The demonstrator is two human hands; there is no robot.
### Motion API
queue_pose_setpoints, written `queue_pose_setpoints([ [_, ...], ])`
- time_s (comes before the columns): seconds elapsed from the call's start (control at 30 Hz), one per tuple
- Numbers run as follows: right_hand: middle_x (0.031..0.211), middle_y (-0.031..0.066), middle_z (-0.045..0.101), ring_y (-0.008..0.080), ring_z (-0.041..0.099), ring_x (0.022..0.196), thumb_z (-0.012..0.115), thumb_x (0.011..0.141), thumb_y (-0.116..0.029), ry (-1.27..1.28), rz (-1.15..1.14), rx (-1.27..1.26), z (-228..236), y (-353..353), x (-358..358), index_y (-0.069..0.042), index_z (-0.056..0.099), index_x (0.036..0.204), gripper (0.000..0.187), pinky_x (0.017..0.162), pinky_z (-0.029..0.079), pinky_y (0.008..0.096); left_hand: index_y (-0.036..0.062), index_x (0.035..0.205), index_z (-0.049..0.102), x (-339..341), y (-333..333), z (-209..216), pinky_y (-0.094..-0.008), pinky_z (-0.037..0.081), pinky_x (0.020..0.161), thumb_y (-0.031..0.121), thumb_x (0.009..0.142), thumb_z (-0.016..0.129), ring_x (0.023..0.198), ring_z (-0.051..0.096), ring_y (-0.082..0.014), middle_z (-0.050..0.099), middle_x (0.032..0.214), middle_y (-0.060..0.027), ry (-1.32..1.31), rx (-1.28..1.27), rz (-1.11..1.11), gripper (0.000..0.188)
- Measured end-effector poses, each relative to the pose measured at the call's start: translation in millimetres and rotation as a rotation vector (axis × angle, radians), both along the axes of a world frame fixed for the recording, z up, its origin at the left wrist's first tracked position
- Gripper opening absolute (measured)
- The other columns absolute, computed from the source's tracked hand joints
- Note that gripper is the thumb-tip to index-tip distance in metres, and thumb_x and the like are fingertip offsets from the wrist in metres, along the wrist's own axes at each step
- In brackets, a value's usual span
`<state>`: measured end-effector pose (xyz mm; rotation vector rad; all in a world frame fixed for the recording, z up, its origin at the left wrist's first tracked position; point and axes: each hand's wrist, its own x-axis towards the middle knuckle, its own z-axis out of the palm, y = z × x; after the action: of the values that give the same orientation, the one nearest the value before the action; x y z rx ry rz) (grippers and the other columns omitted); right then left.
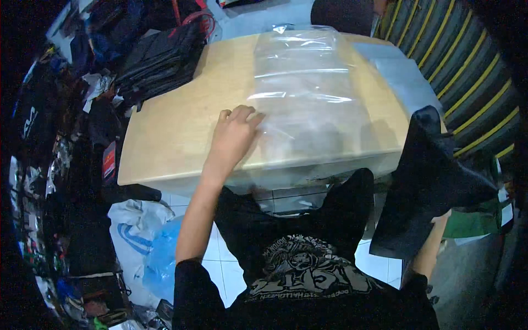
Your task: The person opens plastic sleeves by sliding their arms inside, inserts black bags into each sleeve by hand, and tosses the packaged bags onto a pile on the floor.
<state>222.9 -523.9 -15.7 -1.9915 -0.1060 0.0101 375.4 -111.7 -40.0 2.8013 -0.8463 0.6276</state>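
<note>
A large clear plastic bag (308,82) lies flat on a light wooden table (176,126). My left hand (234,132) rests on the bag's near left edge, fingers curled on the plastic. My right hand (440,220) is mostly hidden behind a folded black garment (426,187) that it holds up at the right, off the table's corner. Another black garment with a pale print (308,269) hangs from the table's front edge down over my lap.
A stack of folded dark clothes (159,60) sits at the table's far left corner. White and blue plastic bags (143,242) lie on the tiled floor at left. Yellow-striped dark material (467,66) fills the right side. Clutter lines the left wall.
</note>
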Motion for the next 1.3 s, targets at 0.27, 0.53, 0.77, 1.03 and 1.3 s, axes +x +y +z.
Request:
queue_pose_setpoints([
  [0.27, 0.133, 0.025, 0.039, 0.035, 0.04, 0.121, 0.081, 0.06, -0.029, 0.037, -0.063, -0.001, -16.2, -29.2, -25.5, 0.007, 0.017, 0.14, 0.109, 0.103, 0.031, 0.0394, 0.0192, 0.12, 0.058, -3.5, -17.5, 14.6, -0.0424, 0.038, 0.092, 0.031, 0.066, 0.075, 0.116, 0.048, -0.0247, 0.055, 0.121, -0.005, 0.168, 0.079, -0.198, 0.058],
  [0.53, 0.128, 0.0239, 0.046, 0.0338, 0.048, 0.115, 0.083, 0.058, -0.028, 0.042, 0.067, -0.039, -14.3, -24.3, -24.8, 0.006, 0.019, 0.141, 0.11, 0.099, 0.037, 0.0391, 0.0094, 0.102, 0.066, 0.9, -14.4, 10.0, -0.0382, 0.049, 0.081, 0.007, 0.076, 0.063, 0.091, 0.063, -0.0278, 0.066, 0.096, -0.0093, 0.138, -0.041, -0.263, 0.026],
  [0.77, 0.125, 0.0229, 0.052, 0.0328, 0.055, 0.11, 0.085, 0.057, -0.028, -0.004, 0.497, -0.184, 15.9, 14.0, -12.2, 0.004, 0.021, 0.141, 0.111, 0.095, 0.041, 0.0388, 0.0054, 0.091, 0.068, 1.5, -47.7, 17.2, -0.0321, 0.051, 0.06, 0.011, 0.085, 0.063, 0.067, 0.063, -0.0245, 0.065, 0.088, -0.0101, -0.063, -0.355, -0.21, 0.01],
  [1.03, 0.137, 0.0219, 0.041, 0.0274, 0.042, 0.125, 0.082, 0.066, -0.026, 0.147, 0.795, -0.092, 29.0, 80.4, 54.7, 0.003, 0.014, 0.144, 0.107, 0.104, 0.032, 0.0351, 0.008, 0.095, 0.071, -13.4, -67.2, 24.4, -0.0292, 0.044, 0.051, 0.011, 0.082, 0.067, 0.057, 0.056, -0.0174, 0.059, 0.077, -0.0073, -0.078, -0.641, -0.161, 0.014],
  [1.3, 0.133, 0.0191, 0.045, 0.0246, 0.044, 0.121, 0.078, 0.069, -0.024, 0.239, 0.666, -0.216, 57.8, 77.8, 71.5, 0.003, 0.02, 0.142, 0.097, 0.104, 0.032, 0.0341, 0.0061, 0.095, 0.071, -16.8, -66.8, 32.9, -0.029, 0.043, 0.048, 0.008, 0.078, 0.071, 0.054, 0.054, -0.0171, 0.056, 0.069, -0.007, -0.053, -0.763, -0.287, 0.017],
])
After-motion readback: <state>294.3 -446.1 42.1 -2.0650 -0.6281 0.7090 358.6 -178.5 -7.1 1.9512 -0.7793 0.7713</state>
